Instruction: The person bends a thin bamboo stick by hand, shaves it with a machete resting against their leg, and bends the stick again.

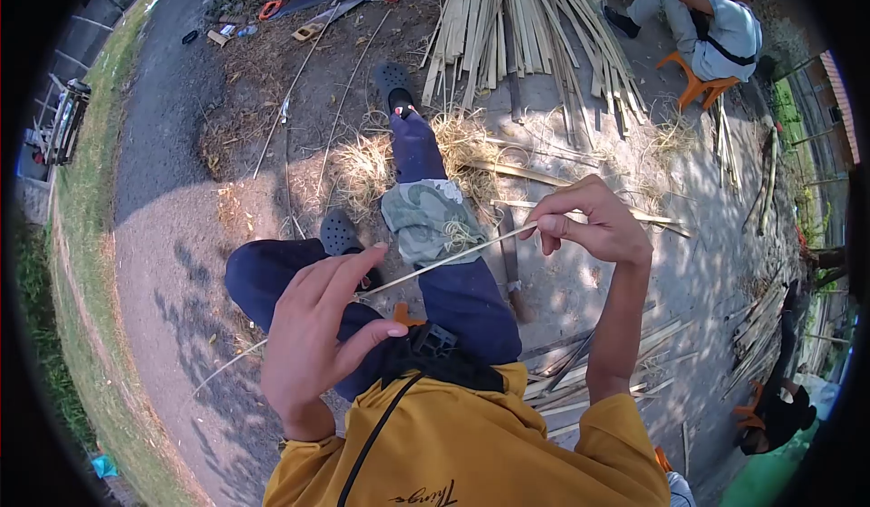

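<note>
A thin, pale bamboo strip [444,262] slants across my lap, its far end trailing down past my left side. Thumb and forefinger of my right hand [589,222] pinch its upper right end. My left hand [317,330] is over the lower stretch, fingers stretched out and thumb apart; the strip passes behind it, and whether they touch is hidden. Under the strip, a camouflage cloth [421,212] covers my leg, with a small tangle of curled shavings [460,233] on it. A long dark blade-like tool [515,276] lies by my leg.
Split bamboo slats [507,31] are piled ahead, with more slats [625,362] at my right. Shavings [362,167] litter the ground around my foot. Handsaws [340,10] lie front left. A person [729,31] sits on an orange stool [698,81]; another person [784,416] is at far right.
</note>
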{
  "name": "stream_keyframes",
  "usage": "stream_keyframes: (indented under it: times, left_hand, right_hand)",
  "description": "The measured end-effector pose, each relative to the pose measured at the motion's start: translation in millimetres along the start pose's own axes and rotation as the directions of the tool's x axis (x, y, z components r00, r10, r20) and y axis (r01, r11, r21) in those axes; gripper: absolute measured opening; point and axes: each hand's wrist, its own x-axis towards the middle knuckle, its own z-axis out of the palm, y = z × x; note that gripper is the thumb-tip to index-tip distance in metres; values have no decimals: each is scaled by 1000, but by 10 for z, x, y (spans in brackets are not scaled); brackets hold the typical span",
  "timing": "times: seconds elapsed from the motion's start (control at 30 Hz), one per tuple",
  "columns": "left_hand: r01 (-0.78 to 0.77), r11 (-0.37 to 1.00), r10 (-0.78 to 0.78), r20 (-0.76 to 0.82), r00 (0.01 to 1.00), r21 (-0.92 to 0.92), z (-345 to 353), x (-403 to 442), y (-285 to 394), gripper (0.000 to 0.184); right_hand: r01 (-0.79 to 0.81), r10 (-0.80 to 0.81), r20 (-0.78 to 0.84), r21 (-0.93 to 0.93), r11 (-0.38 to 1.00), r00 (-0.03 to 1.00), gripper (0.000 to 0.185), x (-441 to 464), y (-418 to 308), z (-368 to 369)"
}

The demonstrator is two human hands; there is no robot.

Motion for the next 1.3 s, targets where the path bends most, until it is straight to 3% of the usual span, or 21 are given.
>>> stream_keyframes:
  times: [0.07,0.1,0.2,0.27,0.3,0.33,0.37,0.4,0.47,0.5,0.53,0.57,0.63,0.77,0.83,0.87,0.93,1.03,1.13,1.2,1.3]
  left_hand:
    - [202,938,-165,149,975,-282,275,107,-90,52]
    - [173,935,-148,101,984,-310,384,141,-112,32]
    - [183,891,-154,101,983,-417,663,195,-301,18]
    - [233,863,-209,103,973,-448,756,278,-314,14]
    - [270,834,-261,87,961,-481,804,320,-315,13]
    - [281,832,-267,99,959,-478,862,348,-341,13]
    - [321,822,-304,115,946,-470,932,370,-382,13]
    - [359,812,-340,128,932,-461,998,388,-420,15]
    - [372,809,-352,132,927,-455,1122,425,-464,15]
    - [384,805,-364,135,922,-453,1188,436,-483,16]
    - [391,802,-369,140,919,-451,1256,436,-519,16]
    - [423,775,-393,166,904,-470,1324,429,-560,16]
    - [509,680,-460,233,857,-529,1377,453,-553,18]
    - [553,607,-452,324,831,-571,1551,399,-674,21]
    - [587,395,-415,433,800,-707,1648,373,-710,23]
    - [590,394,-411,439,799,-705,1648,385,-711,23]
    - [654,198,-345,573,743,-730,1605,424,-712,25]
    - [676,126,-322,615,720,-726,1608,425,-739,25]
    - [624,179,-365,538,760,-760,1622,389,-730,23]
    - [617,239,-425,491,761,-750,1643,339,-726,22]
    - [602,329,-512,398,761,-727,1667,301,-698,20]
  right_hand:
    - [12,-7,56,-75,997,998,24,78,-76,-51]
    - [6,1,69,-96,995,998,24,109,-70,-60]
    - [-32,39,110,-69,997,993,32,190,169,-100]
    - [191,-196,-81,-71,979,977,53,299,315,-77]
    - [243,-253,-193,-74,967,948,82,332,436,-128]
    - [261,-241,-374,3,965,895,88,355,652,-161]
    - [238,-149,-566,86,968,811,76,352,940,-212]
    - [161,24,-714,190,968,700,58,321,1339,-258]
    - [-251,305,-841,209,945,448,36,168,2418,-114]
    - [-475,323,-812,65,878,486,42,-127,3195,88]
    - [-818,580,-673,-67,571,459,53,-354,3477,325]
    - [-890,655,-612,-218,399,444,71,-632,3849,662]
    - [-957,847,-466,-247,154,256,81,-949,4016,1203]
    - [-967,815,-521,-167,195,254,74,-1392,4314,1949]
    - [-969,791,-560,-124,215,247,72,-1473,4464,2106]
    - [-961,732,-623,-156,228,275,70,-1480,4505,2151]
    - [-952,666,-681,-192,240,305,68,-1474,4593,2190]
    - [-952,687,-659,-228,205,306,69,-1420,4616,2150]
    - [-943,702,-631,-240,229,331,67,-1447,4683,2187]
    - [-880,596,-652,-287,377,468,65,-1493,4645,2231]
    - [-897,595,-685,-215,387,420,59,-1472,4494,2249]
